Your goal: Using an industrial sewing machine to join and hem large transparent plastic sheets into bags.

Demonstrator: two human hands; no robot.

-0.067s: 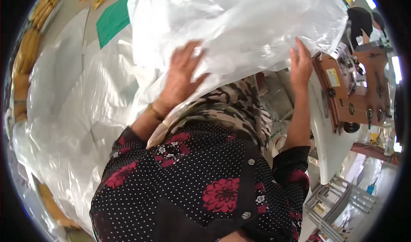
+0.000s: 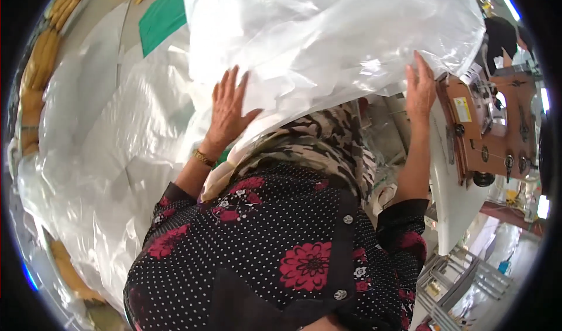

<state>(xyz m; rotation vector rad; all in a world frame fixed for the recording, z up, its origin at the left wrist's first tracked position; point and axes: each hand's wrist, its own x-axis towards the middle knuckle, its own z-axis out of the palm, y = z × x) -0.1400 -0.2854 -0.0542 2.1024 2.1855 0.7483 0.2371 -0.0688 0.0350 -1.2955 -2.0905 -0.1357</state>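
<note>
Left hand (image 2: 227, 111): fingers spread, palm flat and pressed down, wrist bent back, a gold band at the wrist. Left forearm runs up from the near left, sleeve pushed to the elbow. Right hand (image 2: 420, 88): open, fingers straight and close together, pointing far, palm facing left. Right forearm nearly upright in view, bare below a dark sleeve.

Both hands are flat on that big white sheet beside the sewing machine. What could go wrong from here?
1. The right hand lies close to the brown sewing machine; fingers could stray toward its moving parts.
2. The left hand presses flat on the slick white plastic sheet without gripping, so the bulky sheet may slide or bunch.
</note>
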